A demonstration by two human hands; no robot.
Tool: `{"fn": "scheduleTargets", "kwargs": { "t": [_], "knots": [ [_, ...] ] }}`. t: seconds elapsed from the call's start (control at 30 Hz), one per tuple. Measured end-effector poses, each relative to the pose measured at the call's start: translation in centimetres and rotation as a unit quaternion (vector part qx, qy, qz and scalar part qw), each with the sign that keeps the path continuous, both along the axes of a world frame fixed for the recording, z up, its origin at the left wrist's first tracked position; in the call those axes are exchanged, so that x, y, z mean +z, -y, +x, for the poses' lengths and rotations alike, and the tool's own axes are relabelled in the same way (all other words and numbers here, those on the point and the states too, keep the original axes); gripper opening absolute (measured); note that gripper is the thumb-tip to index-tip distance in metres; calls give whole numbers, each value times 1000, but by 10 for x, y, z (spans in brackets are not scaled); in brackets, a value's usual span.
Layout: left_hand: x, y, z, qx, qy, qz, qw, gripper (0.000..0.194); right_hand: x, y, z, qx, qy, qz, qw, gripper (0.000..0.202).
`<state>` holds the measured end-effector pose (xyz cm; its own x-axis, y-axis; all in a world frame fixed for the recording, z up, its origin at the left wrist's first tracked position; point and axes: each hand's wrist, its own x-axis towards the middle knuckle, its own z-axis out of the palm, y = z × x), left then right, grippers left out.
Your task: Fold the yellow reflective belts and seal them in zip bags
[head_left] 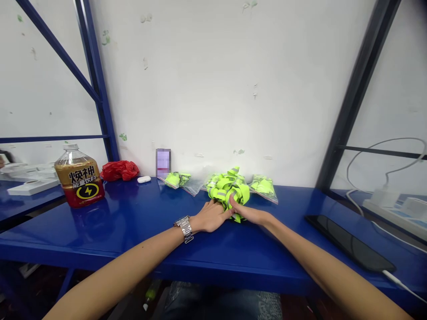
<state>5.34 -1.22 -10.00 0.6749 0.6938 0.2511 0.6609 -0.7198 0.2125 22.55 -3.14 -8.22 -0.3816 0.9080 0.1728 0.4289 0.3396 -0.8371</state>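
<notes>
Both bare forearms (133, 271) slant forward and inward, fingers (211, 206) holding bunched neon-yellow strips (227, 182).

The person is wearing a silver-coloured metal watch (184, 229) on the left wrist, its band showing rows of polished links that are catching the light; the dial is facing away, so its details are staying unreadable. Both the left forearm (133, 266) and the right forearm (320, 258) are showing bare down to the left hand (211, 218) and the right hand (251, 215). Low in the view, a dark lap garment (267, 304) is displaying a fine, paler grey-blue pattern towards its sides, while its middle is sinking into shadow.
</notes>
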Motion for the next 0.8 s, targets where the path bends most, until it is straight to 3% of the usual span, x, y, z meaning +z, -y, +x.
{"fn": "scheduleTargets", "kwargs": {
  "t": [0.1, 0.17, 0.3, 0.47, 0.63, 0.7, 0.8],
  "knots": [
    [-3, 0, 3, 14, 11, 20, 1000, 57, 0, -2, 0, 92, 13, -60, 994, 76],
    [-4, 1, 6, 35, 8, 23, 999, 58, -2, -4, 1, 101, 38, -32, 994, 75],
    [-5, 4, 9, 55, 25, 16, 998, 52, -3, -3, 3, 68, 142, 28, 987, 70],
    [-2, 6, 9, 67, 12, 14, 998, 41, -3, 16, 11, 1, 226, 154, 962, 56],
    [-3, 6, 11, 64, -27, 45, 997, 44, -8, 38, 23, -105, 301, 281, 905, 43],
    [-5, 4, 12, 66, -31, 55, 996, 43, -10, 41, 24, -87, 307, 354, 879, 36],
    [-7, 1, 12, 57, -32, 53, 996, 43, -14, 40, 18, -56, 321, 437, 838, 49]
  ]
}}
